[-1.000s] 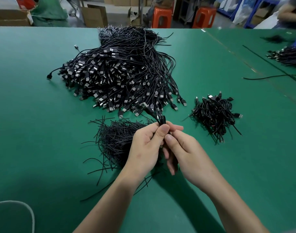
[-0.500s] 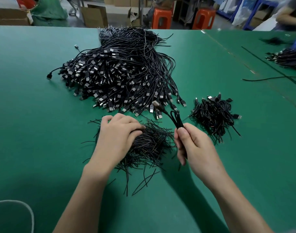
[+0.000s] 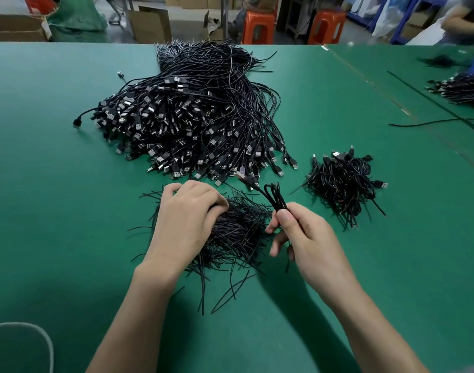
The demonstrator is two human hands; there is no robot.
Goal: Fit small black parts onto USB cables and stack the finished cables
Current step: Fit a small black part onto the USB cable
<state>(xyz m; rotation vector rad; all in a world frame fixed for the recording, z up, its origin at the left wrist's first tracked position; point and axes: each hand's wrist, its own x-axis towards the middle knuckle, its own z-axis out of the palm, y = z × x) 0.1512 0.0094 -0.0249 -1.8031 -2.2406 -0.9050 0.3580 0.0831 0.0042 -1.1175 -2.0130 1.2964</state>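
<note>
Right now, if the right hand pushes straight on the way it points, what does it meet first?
Probably the near edge of the big USB cable pile, just past the folded USB cable the right hand holds; depth is unclear.

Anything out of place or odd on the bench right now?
Minor strays only. One small loose connector lies alone on the green table mat, just beyond the big heap of black USB cables. A single long black cable trails across the mat at right, away from every pile. Nothing looks damaged.
</note>
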